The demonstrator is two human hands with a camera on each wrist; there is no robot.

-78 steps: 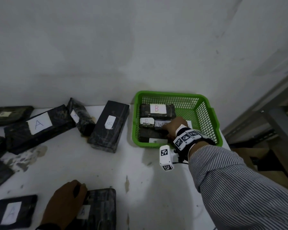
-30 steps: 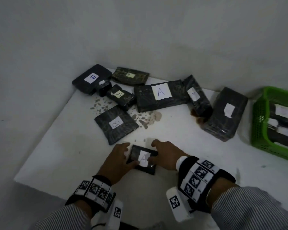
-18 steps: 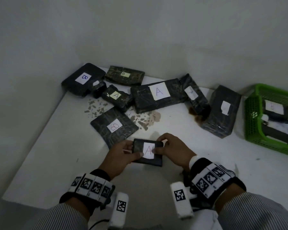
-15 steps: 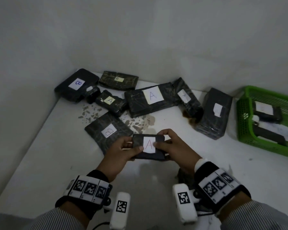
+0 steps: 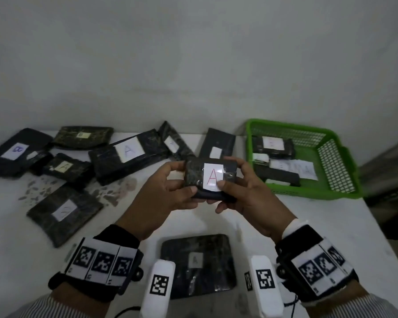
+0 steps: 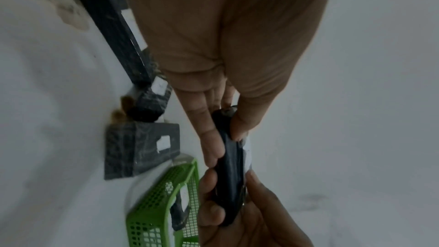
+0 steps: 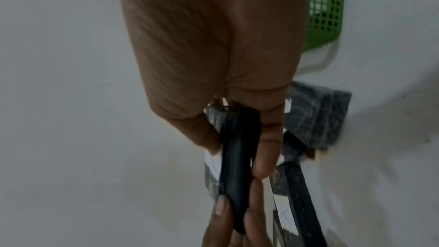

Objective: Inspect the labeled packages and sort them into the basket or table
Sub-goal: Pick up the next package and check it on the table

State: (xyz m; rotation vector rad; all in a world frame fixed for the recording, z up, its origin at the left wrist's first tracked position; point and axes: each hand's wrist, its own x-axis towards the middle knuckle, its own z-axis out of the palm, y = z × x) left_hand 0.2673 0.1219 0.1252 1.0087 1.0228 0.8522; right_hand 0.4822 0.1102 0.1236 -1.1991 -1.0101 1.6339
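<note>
Since the earlier frame the small package (image 5: 210, 177) has been raised from the table (image 5: 308, 226) and is held up, label facing the camera. It is a flat, dark, plastic-wrapped slab with a white paper label (image 5: 213, 176) marked with a red A. It is gripped at both ends: the left hand (image 5: 163, 196) and right hand (image 5: 246, 193) are curled round it, thumbs on top. To its right stands the green mesh basket (image 5: 331, 154), holding labelled packages. Behind it several dark wrapped packages lie on the white, stained table; another package (image 5: 198, 262) lies below it.
</note>
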